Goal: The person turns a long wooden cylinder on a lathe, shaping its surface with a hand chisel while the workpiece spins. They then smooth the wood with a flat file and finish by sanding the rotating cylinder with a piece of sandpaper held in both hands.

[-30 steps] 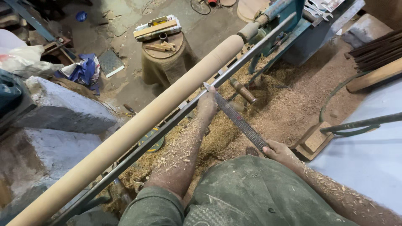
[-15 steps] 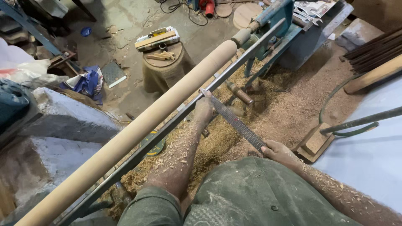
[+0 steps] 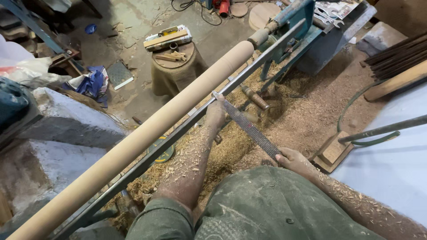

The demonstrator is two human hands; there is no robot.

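A long pale wooden cylinder point(image 3: 147, 133) is mounted on a lathe and runs from lower left to upper right. My left hand point(image 3: 215, 113) grips the tip end of a long dark metal file point(image 3: 251, 130) on the steel tool rest bar point(image 3: 249, 71), just beside the cylinder. My right hand point(image 3: 293, 159) holds the file's near end close to my body. Both forearms are covered in wood shavings. The file slants from the rest bar back towards my right hand.
The blue lathe headstock point(image 3: 302, 31) stands at the upper right. Sawdust and shavings point(image 3: 293, 120) cover the floor below the lathe. A cloth-wrapped stool point(image 3: 175, 66) with wood pieces stands beyond the cylinder. A concrete block point(image 3: 66, 120) lies at left, a wooden wedge point(image 3: 333, 151) at right.
The view has shifted slightly, so the lathe and the floor sit a little lower and more to the right. Both hands still hold the file at the rest bar.
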